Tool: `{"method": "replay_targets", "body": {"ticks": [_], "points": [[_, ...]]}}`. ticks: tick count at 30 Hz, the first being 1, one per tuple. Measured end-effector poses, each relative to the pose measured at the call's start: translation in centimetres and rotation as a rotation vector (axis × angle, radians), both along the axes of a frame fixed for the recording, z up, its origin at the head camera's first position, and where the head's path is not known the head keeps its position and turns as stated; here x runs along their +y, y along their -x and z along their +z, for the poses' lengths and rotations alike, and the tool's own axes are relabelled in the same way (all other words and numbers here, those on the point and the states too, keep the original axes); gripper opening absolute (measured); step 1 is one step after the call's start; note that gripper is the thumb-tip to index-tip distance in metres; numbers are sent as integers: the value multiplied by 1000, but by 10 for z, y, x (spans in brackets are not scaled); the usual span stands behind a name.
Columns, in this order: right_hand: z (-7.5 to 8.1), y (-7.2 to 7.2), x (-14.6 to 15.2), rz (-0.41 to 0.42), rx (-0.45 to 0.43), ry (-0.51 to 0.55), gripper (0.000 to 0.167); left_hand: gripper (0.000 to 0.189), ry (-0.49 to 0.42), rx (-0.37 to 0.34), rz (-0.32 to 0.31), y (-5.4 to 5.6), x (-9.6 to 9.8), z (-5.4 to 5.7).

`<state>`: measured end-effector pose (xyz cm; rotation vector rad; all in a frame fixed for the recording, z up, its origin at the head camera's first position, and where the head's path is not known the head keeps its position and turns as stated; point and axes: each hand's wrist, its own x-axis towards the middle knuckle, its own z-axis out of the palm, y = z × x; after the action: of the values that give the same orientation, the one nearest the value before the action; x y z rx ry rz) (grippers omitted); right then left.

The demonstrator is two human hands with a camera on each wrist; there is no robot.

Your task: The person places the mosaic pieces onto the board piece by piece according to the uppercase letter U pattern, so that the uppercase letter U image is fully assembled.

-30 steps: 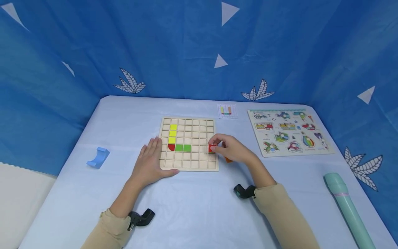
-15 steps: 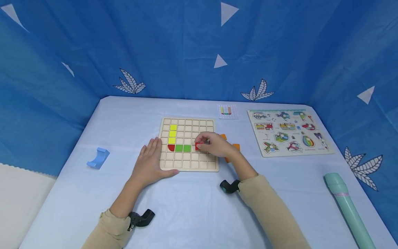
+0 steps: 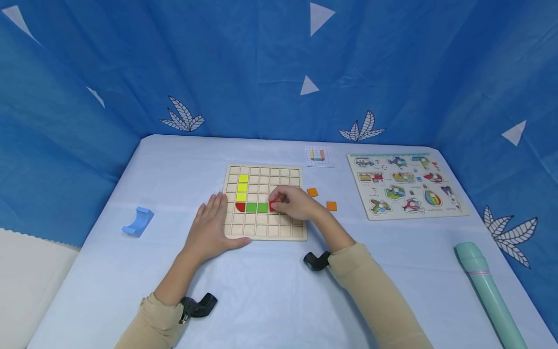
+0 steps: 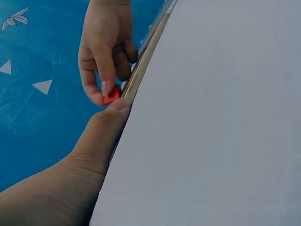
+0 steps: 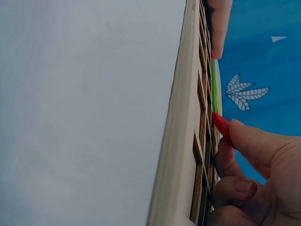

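Observation:
A wooden grid board [image 3: 265,232] lies on the table with three yellow square tiles [image 3: 242,187] in a column. Below them sits a red rounded tile [image 3: 240,207], followed to the right by two green tiles [image 3: 256,208]. My right hand [image 3: 293,202] pinches a red tile [image 5: 223,127] between thumb and finger, at the cell just right of the green ones. In the right wrist view this tile is tilted, one edge down at the board. My left hand [image 3: 209,231] rests flat with spread fingers along the board's left edge, its thumb [image 4: 104,127] at the front edge.
Two orange tiles [image 3: 331,206] lie right of the board. Behind them is a small pattern card [image 3: 319,156]. A picture puzzle board [image 3: 405,186] is at the back right, a teal microphone-shaped toy [image 3: 488,291] at the right, a blue arched block [image 3: 138,222] at the left.
My right hand has carried the red tile leftward from the board's right side to beside the green tiles, uncovering orange tiles. My left hand has stayed in place.

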<state>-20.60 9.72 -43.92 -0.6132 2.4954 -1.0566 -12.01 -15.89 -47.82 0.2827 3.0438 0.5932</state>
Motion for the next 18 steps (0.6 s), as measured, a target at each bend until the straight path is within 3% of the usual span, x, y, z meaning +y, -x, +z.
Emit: {"method": "replay_targets", "body": {"ticks": [18], "points": [[1, -3, -2, -21, 82, -81, 11, 138, -1, 6, 1, 0, 1, 1]]}}
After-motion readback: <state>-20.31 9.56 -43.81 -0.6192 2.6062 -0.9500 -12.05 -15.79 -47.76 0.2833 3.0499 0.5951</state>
